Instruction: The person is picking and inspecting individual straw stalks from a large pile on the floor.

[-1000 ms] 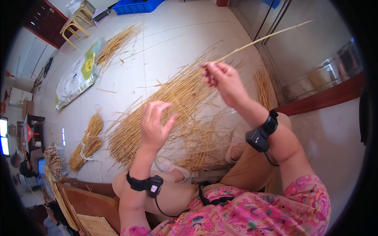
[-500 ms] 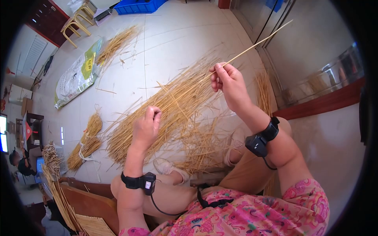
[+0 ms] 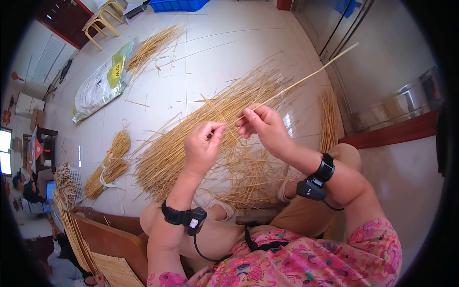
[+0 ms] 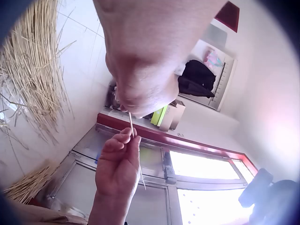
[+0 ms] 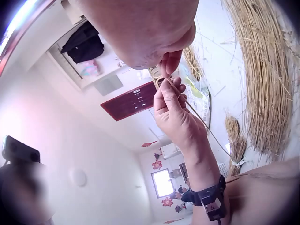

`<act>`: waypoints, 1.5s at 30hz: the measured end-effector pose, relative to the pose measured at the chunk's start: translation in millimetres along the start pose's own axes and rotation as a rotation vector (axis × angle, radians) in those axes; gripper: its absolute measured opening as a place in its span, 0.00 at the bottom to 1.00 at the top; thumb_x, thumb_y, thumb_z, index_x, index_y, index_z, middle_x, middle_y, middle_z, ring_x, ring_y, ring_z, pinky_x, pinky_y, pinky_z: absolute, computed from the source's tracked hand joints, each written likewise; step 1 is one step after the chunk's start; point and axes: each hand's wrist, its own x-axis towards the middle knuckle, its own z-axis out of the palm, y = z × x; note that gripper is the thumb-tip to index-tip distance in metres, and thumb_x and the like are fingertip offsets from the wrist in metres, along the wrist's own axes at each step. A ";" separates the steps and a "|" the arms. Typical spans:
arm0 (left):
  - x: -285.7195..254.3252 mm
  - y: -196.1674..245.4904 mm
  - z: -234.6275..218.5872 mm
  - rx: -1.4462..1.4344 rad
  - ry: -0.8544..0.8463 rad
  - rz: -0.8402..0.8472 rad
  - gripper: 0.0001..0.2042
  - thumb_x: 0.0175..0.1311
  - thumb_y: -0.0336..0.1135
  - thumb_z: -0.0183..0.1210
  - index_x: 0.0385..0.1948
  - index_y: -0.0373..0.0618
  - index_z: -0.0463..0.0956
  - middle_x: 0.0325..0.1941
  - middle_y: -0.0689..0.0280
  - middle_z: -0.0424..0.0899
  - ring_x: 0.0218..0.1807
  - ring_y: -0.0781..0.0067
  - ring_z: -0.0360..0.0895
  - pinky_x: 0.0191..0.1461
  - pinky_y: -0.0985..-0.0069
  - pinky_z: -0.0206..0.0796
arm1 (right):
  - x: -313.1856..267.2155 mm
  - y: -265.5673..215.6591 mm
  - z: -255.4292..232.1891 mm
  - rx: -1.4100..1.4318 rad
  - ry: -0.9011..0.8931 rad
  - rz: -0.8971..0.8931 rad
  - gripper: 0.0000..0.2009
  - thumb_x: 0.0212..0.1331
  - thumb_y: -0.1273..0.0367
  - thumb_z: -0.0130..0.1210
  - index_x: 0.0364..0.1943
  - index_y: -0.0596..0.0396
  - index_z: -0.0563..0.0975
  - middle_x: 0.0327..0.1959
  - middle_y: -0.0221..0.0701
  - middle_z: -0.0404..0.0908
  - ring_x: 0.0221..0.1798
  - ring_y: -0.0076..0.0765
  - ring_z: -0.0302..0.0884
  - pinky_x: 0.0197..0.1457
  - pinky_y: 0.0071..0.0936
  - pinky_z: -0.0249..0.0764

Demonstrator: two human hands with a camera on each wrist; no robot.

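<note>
My right hand (image 3: 268, 131) pinches a long, thin straw stalk (image 3: 321, 70), which slants from the fingers up to the far right. Close beside it, my left hand (image 3: 202, 147) has thumb and forefinger pressed together at the stalk's near end. The left wrist view shows a short length of stalk (image 4: 131, 120) spanning the small gap between the two hands. In the right wrist view a thin strand (image 5: 206, 125) trails down from the left fingers. Both hands are above a large loose pile of straw (image 3: 177, 148) on the floor.
A tied straw bundle (image 3: 114, 148) lies at the left. Beyond it are a printed sack (image 3: 103, 86) and more straw (image 3: 154, 45). Another straw bunch (image 3: 328, 119) stands by the right wall. Wooden boards (image 3: 112, 239) lean at lower left, and a blue crate (image 3: 177, 5) sits at the back.
The right hand has come down and nearer with the stalk. The left hand, earlier apart with loose fingers, has moved right and up to the stalk's near end and pinches it.
</note>
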 end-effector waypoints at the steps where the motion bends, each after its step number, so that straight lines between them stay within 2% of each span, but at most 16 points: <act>1: -0.4 -1.3 -1.9 0.038 0.025 -0.022 0.03 0.59 0.29 0.57 0.30 0.41 0.76 0.26 0.63 0.79 0.28 0.70 0.76 0.32 0.76 0.67 | -0.2 -1.6 -0.1 0.002 0.030 -0.011 0.11 0.67 0.67 0.44 0.37 0.61 0.73 0.30 0.33 0.79 0.29 0.23 0.77 0.32 0.19 0.74; 7: 9.7 -31.6 -35.8 0.166 0.374 -0.127 0.05 0.63 0.30 0.53 0.27 0.41 0.71 0.25 0.64 0.77 0.28 0.73 0.74 0.31 0.75 0.65 | 14.4 -15.2 -22.2 0.093 0.222 -0.070 0.11 0.68 0.65 0.43 0.37 0.60 0.71 0.30 0.32 0.78 0.28 0.22 0.75 0.31 0.19 0.72; 9: 14.6 -37.4 -58.0 0.206 0.451 -0.213 0.06 0.64 0.31 0.52 0.27 0.40 0.70 0.23 0.65 0.75 0.27 0.77 0.71 0.31 0.76 0.64 | 18.5 -25.4 -31.0 0.151 0.311 -0.066 0.11 0.68 0.66 0.43 0.36 0.60 0.71 0.30 0.33 0.77 0.28 0.23 0.75 0.31 0.19 0.73; 14: 19.9 -60.3 -111.3 0.329 0.702 -0.266 0.08 0.66 0.31 0.50 0.29 0.38 0.71 0.23 0.68 0.73 0.27 0.80 0.68 0.32 0.81 0.62 | 22.8 -41.1 -49.4 0.193 0.404 -0.176 0.11 0.69 0.65 0.41 0.37 0.59 0.70 0.29 0.32 0.76 0.28 0.23 0.74 0.31 0.19 0.72; 17: 18.8 -72.3 -138.3 -0.001 0.728 -0.254 0.07 0.67 0.31 0.49 0.30 0.38 0.71 0.24 0.70 0.72 0.28 0.81 0.68 0.33 0.84 0.61 | 25.7 -41.3 -54.0 0.188 0.413 -0.223 0.11 0.69 0.66 0.40 0.37 0.60 0.70 0.30 0.33 0.76 0.29 0.24 0.75 0.32 0.19 0.73; 18: 16.5 -58.2 -144.7 -0.237 0.509 -0.274 0.07 0.67 0.30 0.48 0.32 0.37 0.71 0.26 0.70 0.73 0.29 0.83 0.68 0.34 0.85 0.62 | 25.6 -40.5 -52.4 0.194 0.392 -0.217 0.11 0.69 0.66 0.40 0.37 0.60 0.70 0.31 0.33 0.77 0.30 0.24 0.75 0.32 0.19 0.73; 20: 11.6 -47.3 -145.3 -0.322 0.075 -0.267 0.05 0.66 0.29 0.49 0.32 0.39 0.73 0.28 0.69 0.75 0.31 0.83 0.70 0.37 0.86 0.63 | 25.1 -37.8 -45.9 0.198 0.365 -0.214 0.11 0.69 0.66 0.40 0.38 0.60 0.70 0.31 0.34 0.77 0.31 0.24 0.76 0.34 0.19 0.74; 22: 9.3 -10.4 -112.6 -0.338 -0.308 -0.290 0.03 0.61 0.29 0.56 0.31 0.40 0.76 0.30 0.67 0.77 0.33 0.81 0.73 0.39 0.83 0.65 | 25.2 -30.9 -41.4 0.212 0.304 -0.175 0.11 0.69 0.67 0.41 0.39 0.61 0.72 0.33 0.35 0.78 0.32 0.24 0.76 0.35 0.20 0.75; 24: 7.4 14.4 -63.5 -0.077 -0.409 -0.040 0.05 0.54 0.30 0.61 0.30 0.39 0.78 0.32 0.63 0.78 0.35 0.73 0.75 0.41 0.77 0.67 | 22.4 -23.4 -33.3 0.196 0.239 -0.125 0.11 0.68 0.67 0.42 0.39 0.61 0.73 0.33 0.34 0.78 0.32 0.24 0.76 0.36 0.20 0.74; 26: 1.6 7.0 -34.5 0.158 -0.260 0.214 0.12 0.50 0.31 0.64 0.36 0.40 0.76 0.33 0.61 0.78 0.36 0.65 0.75 0.42 0.73 0.68 | 19.0 -11.8 -22.9 0.168 0.164 -0.077 0.11 0.68 0.67 0.42 0.39 0.61 0.74 0.33 0.33 0.78 0.33 0.24 0.76 0.36 0.19 0.74; 29: 4.4 8.4 -16.4 0.401 0.019 0.453 0.14 0.52 0.29 0.62 0.41 0.42 0.74 0.35 0.60 0.78 0.38 0.61 0.75 0.43 0.70 0.66 | 7.6 2.0 -7.4 0.136 0.025 0.007 0.11 0.68 0.68 0.43 0.40 0.61 0.75 0.33 0.32 0.79 0.35 0.23 0.77 0.36 0.19 0.74; 32: 1.3 -3.8 -9.0 0.225 -0.135 0.150 0.13 0.56 0.32 0.60 0.43 0.47 0.71 0.34 0.60 0.79 0.36 0.61 0.77 0.36 0.68 0.68 | 1.6 10.4 0.8 0.120 -0.072 0.091 0.11 0.67 0.68 0.43 0.43 0.61 0.75 0.34 0.32 0.79 0.35 0.23 0.77 0.37 0.19 0.74; 33: -0.7 -10.1 -7.9 0.236 -0.168 0.132 0.11 0.57 0.32 0.58 0.42 0.47 0.71 0.33 0.60 0.79 0.35 0.60 0.77 0.35 0.68 0.68 | 1.1 11.2 1.7 0.114 -0.107 0.115 0.12 0.67 0.67 0.44 0.44 0.61 0.75 0.35 0.32 0.79 0.35 0.24 0.77 0.38 0.19 0.74; 35: -3.9 -21.9 -11.8 0.258 -0.236 0.097 0.07 0.60 0.32 0.55 0.39 0.46 0.71 0.32 0.59 0.79 0.32 0.58 0.77 0.32 0.67 0.68 | 2.8 6.3 0.3 0.087 -0.033 0.085 0.11 0.68 0.67 0.43 0.42 0.60 0.74 0.31 0.30 0.78 0.32 0.22 0.75 0.36 0.19 0.73; 40: -3.3 -32.7 -23.0 0.305 -0.180 0.082 0.04 0.62 0.32 0.53 0.35 0.45 0.72 0.32 0.59 0.79 0.30 0.56 0.77 0.30 0.68 0.68 | 18.4 -21.7 -26.9 0.090 0.214 -0.023 0.12 0.68 0.65 0.42 0.34 0.58 0.73 0.24 0.27 0.75 0.24 0.20 0.71 0.27 0.18 0.69; 45: 3.6 -34.9 -43.6 0.316 -0.096 0.087 0.04 0.62 0.30 0.53 0.35 0.44 0.73 0.31 0.59 0.79 0.29 0.59 0.76 0.30 0.70 0.67 | 30.8 -72.4 -75.2 0.051 0.484 -0.295 0.12 0.68 0.63 0.43 0.33 0.56 0.74 0.21 0.23 0.71 0.21 0.17 0.66 0.25 0.14 0.65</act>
